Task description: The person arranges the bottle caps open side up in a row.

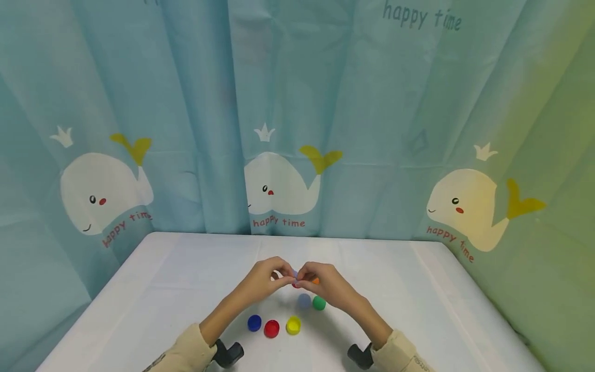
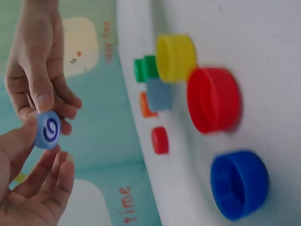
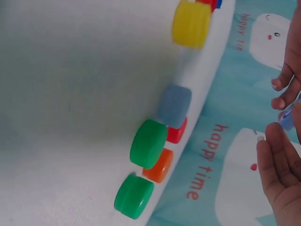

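Note:
A small light blue bottle cap (image 2: 47, 130) with a dark swirl mark is held up above the table, between both hands. My left hand (image 1: 266, 279) pinches it from one side. From the other side my right hand (image 1: 326, 282) pinches it, thumb against its edge. In the right wrist view the cap (image 3: 286, 120) is partly hidden by fingers. Below the hands lie a second light blue cap (image 1: 304, 301) and a green cap (image 1: 319, 303). Closer to me, a blue cap (image 1: 254, 323), a red cap (image 1: 271, 328) and a yellow cap (image 1: 293, 325) form a loose row.
An orange cap (image 3: 159, 165) and another red cap (image 3: 177, 132) lie farther back, partly covered in the head view. Another green cap (image 3: 134, 196) shows in the right wrist view. The white table (image 1: 186, 289) ends at a blue curtain (image 1: 204, 129) printed with whales.

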The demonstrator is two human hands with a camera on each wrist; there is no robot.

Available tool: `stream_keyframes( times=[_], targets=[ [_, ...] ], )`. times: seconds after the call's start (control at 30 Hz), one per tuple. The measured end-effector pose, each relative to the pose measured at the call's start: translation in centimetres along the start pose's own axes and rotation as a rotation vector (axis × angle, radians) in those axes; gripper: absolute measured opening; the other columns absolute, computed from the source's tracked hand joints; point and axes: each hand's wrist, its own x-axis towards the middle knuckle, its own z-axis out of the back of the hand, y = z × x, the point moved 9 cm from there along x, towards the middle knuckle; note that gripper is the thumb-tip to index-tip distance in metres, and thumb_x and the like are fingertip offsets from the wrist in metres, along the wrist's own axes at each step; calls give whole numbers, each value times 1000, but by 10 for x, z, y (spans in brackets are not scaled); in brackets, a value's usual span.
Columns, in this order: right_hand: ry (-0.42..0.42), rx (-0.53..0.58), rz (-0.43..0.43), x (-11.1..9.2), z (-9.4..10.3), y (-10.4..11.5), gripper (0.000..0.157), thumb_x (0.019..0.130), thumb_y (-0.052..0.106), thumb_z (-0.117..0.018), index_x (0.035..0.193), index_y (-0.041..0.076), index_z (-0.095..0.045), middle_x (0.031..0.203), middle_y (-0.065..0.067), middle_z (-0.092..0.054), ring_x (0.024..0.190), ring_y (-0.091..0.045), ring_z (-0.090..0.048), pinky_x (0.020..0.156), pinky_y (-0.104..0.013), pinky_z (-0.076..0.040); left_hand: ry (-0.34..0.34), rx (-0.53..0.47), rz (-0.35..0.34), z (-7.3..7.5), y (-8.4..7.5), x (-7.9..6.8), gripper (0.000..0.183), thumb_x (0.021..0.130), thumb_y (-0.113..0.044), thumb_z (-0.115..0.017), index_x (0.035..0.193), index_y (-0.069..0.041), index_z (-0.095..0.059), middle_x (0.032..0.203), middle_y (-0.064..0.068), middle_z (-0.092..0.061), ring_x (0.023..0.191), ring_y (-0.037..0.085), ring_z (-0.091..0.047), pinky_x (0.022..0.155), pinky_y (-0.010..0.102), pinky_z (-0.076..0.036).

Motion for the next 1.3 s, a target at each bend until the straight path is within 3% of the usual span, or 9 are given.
stream_keyframes(
  times=[0.3,0.5,0.7,0.97,1.3],
  targets=[
    [-109,-3,62,-15,17,23,12,88,14,-68,98,17,-62,99,10,-63,93,-8,-61,83,-31,-51,-130,-135,-22,6,-21,-11,5,87,-20,-70,89,-17,-66,94,-9,-61,91,11,-59,77,29,-52],
    [-131,79,49,-24,33,29,12,88,17,-68,98,20,-63,103,9,-63,93,-11,-62,81,-31,-52,-135,-216,-7,5,-35,-7,6,86,-19,-71,89,-16,-66,96,-5,-59,91,15,-58,79,31,-52],
    [-142,107,60,-32,49,38,13,87,3,-66,94,12,-61,104,0,-64,93,-16,-62,82,-39,-51,-118,-230,-47,-3,-49,0,5,86,-21,-70,86,-18,-66,96,-7,-56,91,13,-56,79,28,-51],
    [-105,83,58,-38,60,69,12,87,-4,-63,90,7,-58,102,-8,-64,91,-16,-62,81,-38,-51,-125,-234,-61,-11,-50,0,6,86,-24,-71,86,-22,-65,94,-11,-56,92,10,-56,79,32,-52],
    [-96,67,125,-33,51,71,17,85,-7,-64,90,7,-56,101,-8,-63,95,-20,-60,80,-42,-52,-123,-259,-70,-1,-47,-3,7,85,-23,-72,86,-21,-66,92,-9,-57,89,12,-57,79,32,-52]
  ],
)
